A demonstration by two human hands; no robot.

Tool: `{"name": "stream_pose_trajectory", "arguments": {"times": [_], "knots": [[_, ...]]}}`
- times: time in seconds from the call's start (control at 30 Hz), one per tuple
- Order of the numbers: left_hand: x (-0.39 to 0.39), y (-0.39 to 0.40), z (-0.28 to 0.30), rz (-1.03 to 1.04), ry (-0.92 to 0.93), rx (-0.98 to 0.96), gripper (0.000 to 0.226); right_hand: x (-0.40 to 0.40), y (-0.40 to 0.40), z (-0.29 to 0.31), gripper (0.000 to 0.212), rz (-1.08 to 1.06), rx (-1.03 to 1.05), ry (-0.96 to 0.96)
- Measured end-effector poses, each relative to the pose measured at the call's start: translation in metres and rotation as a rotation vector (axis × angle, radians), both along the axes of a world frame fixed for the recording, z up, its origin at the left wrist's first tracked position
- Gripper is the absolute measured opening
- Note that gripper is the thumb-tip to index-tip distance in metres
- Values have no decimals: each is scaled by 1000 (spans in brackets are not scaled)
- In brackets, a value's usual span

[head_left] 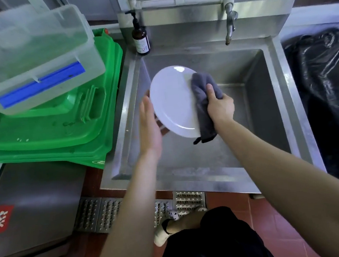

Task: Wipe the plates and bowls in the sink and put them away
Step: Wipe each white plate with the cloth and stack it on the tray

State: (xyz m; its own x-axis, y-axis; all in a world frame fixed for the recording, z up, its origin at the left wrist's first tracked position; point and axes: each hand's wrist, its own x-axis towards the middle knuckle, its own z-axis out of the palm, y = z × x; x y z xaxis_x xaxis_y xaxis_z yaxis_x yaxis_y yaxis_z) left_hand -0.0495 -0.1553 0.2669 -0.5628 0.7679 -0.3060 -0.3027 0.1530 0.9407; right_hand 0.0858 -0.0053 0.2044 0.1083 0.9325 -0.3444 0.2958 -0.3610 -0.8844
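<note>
From the head camera, the one view there is, a white plate (172, 101) is held tilted above the steel sink (273, 101), its face turned up and toward the right, its long axis running from the far left rim down to the near right rim. The left hand (149, 124) supports it from the left edge and underside; the palm lies flat and the fingers go behind the plate out of sight, so I cannot tell whether that grip is curled on the rim or simply pressing open against it. The right hand (220, 107) is clamped on a grey cloth (203, 104), thumb over the top fold and fingers wrapped round it, and the cloth lies against the plate's right edge, with a loose tail hanging below the near rim. So the unwiped face lies to the left of the right hand's grip, between the two hands, and the right hand is the one placed to work it; my judgement is that a sweep across toward the left hand would cover the face, with the left hand bracing against the push. No other plates or bowls show in the basin. Green lids (60, 126) and a clear plastic box (28, 48) sit stacked to the left of the sink.
</note>
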Motion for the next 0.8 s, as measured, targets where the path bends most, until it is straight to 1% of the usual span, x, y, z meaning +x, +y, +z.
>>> {"name": "stream_pose_trajectory", "arguments": {"times": [0.07, 0.1, 0.17, 0.23, 0.3, 0.37, 0.4, 0.47, 0.5, 0.53, 0.57, 0.63, 0.67, 0.73, 0.8], "knots": [[28, -2, -20, 44, 108, 68, 51, -2, -10, -5, 57, -81, -73, 35], [35, 1, -24, 111, 164, 68, 48, -3, -15, -8, 58, -92, -88, 46], [35, 8, -26, 224, 243, 45, 45, -2, -28, -12, 59, -77, -105, 86], [25, 6, -24, 215, 298, 21, 38, 3, -34, -6, 60, -17, -89, 91], [8, 2, -21, 99, 329, -8, 29, 8, -27, 8, 55, 120, 47, -36], [-8, 1, -15, -34, 363, -16, 30, 8, -15, 28, 51, 318, 294, -206], [-13, 2, -12, -103, 406, -14, 35, 5, -9, 39, 54, 442, 434, -269], [-20, 3, -4, -194, 469, -17, 41, -7, 3, 53, 75, 708, 662, -369], [-23, 4, -1, -216, 467, -19, 38, -13, 9, 58, 82, 814, 734, -418], [-24, 4, 2, -227, 448, -16, 35, -18, 13, 62, 84, 880, 785, -470], [-25, 3, 3, -224, 416, -27, 33, -21, 16, 66, 82, 904, 818, -517], [-25, 3, 5, -212, 360, -91, 30, -25, 27, 65, 74, 881, 835, -564], [-24, 3, 4, -203, 331, -110, 27, -25, 31, 64, 71, 853, 812, -558], [-21, 4, 1, -163, 273, -127, 35, -24, 37, 59, 66, 777, 740, -519], [-16, 4, 1, -115, 227, -96, 35, -22, 39, 55, 57, 680, 672, -516]]}}
